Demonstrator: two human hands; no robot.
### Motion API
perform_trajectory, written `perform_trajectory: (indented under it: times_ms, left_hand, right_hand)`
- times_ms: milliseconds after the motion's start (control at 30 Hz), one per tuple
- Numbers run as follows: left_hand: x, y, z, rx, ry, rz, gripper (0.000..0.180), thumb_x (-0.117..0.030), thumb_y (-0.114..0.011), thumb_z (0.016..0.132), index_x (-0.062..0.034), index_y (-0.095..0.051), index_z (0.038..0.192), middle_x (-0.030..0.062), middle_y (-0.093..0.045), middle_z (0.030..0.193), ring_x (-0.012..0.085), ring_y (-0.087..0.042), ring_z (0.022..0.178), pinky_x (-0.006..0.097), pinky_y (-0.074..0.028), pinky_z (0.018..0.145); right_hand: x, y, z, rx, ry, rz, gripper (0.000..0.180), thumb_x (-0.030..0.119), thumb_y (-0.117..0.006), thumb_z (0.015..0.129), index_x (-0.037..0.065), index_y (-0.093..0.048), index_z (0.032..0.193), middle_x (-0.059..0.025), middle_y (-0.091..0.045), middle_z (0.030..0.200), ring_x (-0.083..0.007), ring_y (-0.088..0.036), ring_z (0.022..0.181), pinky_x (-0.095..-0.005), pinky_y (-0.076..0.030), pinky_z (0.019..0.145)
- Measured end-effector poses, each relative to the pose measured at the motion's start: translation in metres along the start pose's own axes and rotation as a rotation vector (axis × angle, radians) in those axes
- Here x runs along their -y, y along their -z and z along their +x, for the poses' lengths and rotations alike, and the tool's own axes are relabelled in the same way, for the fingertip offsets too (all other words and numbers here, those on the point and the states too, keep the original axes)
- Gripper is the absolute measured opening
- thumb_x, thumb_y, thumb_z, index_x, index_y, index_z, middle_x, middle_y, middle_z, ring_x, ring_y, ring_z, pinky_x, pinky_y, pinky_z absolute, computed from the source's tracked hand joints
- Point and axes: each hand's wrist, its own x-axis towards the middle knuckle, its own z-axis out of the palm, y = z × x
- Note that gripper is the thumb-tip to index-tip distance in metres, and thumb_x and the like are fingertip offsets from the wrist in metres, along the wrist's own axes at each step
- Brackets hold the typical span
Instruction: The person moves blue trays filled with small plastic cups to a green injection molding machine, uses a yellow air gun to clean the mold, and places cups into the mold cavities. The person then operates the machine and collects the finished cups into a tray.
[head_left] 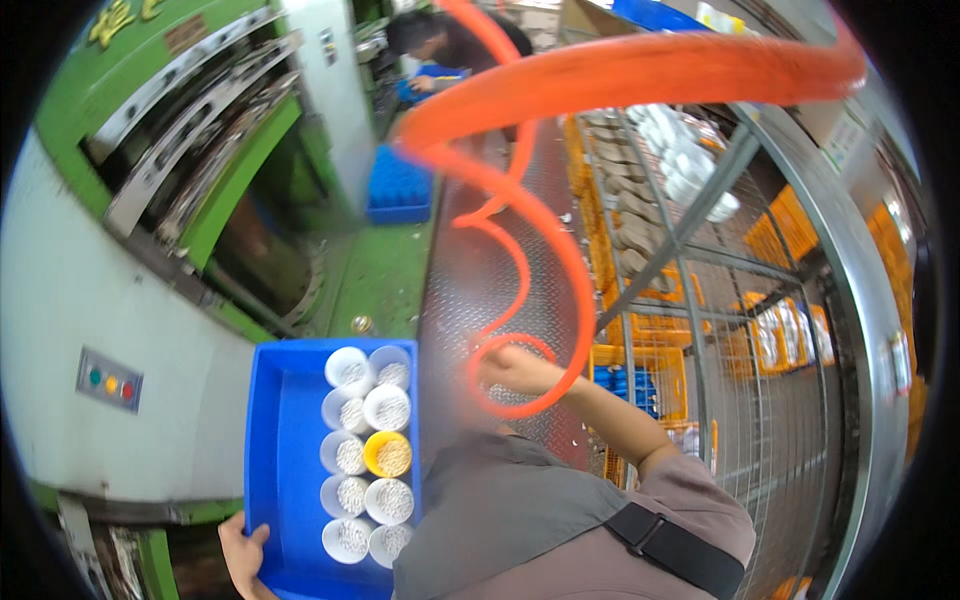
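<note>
Left hand [242, 548] clamped on blue tray [288, 440] of cups [346, 538]; right hand [512, 370] apart, by orange hose [640, 80], its grip unclear

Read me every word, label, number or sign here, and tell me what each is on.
Yellow lettering on the green machine: runs off the picture's top edge; not quoted here.
Brown plate on that machine: too blurred to read.
Pale sheet, upper right: too small to read.
Button panel: no legible words.
Blue tray, cups: no lettering visible.
</note>
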Motion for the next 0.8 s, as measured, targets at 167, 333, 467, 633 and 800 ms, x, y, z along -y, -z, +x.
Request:
perform_trajectory:
  times_ms: [167, 333, 467, 633, 800]
  left_hand:
    - [-0.026, 0.004, -0.007, -0.06, 0.035, 0.023, 0.025, 0.005, -0.068, 0.068, 0.0056, -0.07, 0.093, 0.0137, -0.068, 0.07, 0.0142, -0.06, 0.063, 0.032, -0.048, 0.062]
    - [-0.027, 0.003, -0.006, -0.083, 0.048, -0.001, 0.023, 0.005, -0.069, 0.068, 0.006, -0.07, 0.091, 0.013, -0.068, 0.069, 0.0159, -0.061, 0.062, 0.032, -0.048, 0.063]
    - [-0.028, 0.008, -0.002, -0.056, 0.057, 0.008, 0.023, 0.004, -0.07, 0.068, 0.0052, -0.071, 0.09, 0.0143, -0.067, 0.068, 0.0164, -0.061, 0.061, 0.033, -0.048, 0.062]
    - [-0.033, 0.012, 0.004, -0.015, -0.042, 0.06, 0.022, -0.003, -0.071, 0.067, 0.0038, -0.07, 0.088, 0.0218, -0.065, 0.071, 0.0326, -0.065, 0.062, 0.04, -0.05, 0.064]
    - [-0.04, 0.0, 0.013, 0.1, 0.092, 0.05, 0.022, -0.005, -0.072, 0.069, 0.0045, -0.07, 0.088, 0.0259, -0.066, 0.079, 0.0373, -0.066, 0.07, 0.042, -0.051, 0.068]
  right_hand:
    - [0.01, 0.026, 0.016, -0.337, 0.157, 0.386, 0.082, 0.024, -0.058, 0.1, 0.012, -0.002, 0.158, -0.0208, -0.056, 0.13, -0.0268, -0.068, 0.099, -0.0345, -0.057, 0.08]
    - [0.023, 0.092, 0.018, -0.653, 0.515, 0.54, 0.08, 0.042, -0.049, 0.102, 0.014, 0.001, 0.157, -0.0219, -0.043, 0.143, -0.0315, -0.065, 0.107, -0.0391, -0.058, 0.084]
    - [0.021, 0.202, -0.057, -1.116, 0.731, 0.164, 0.075, 0.044, -0.048, 0.102, 0.004, -0.014, 0.156, -0.0205, -0.034, 0.154, -0.0324, -0.047, 0.131, -0.0442, -0.042, 0.109]
    - [0.016, 0.249, -0.137, -2.128, 0.715, 0.222, 0.032, 0.023, -0.053, 0.103, 0.001, -0.059, 0.124, -0.0085, -0.063, 0.102, -0.0162, -0.06, 0.094, -0.0337, -0.05, 0.086]
    - [0.055, 0.174, -0.08, -1.112, 0.394, -0.388, 0.035, 0.021, -0.05, 0.104, 0.003, -0.056, 0.133, -0.0092, -0.064, 0.115, -0.0144, -0.06, 0.094, -0.0319, -0.049, 0.084]
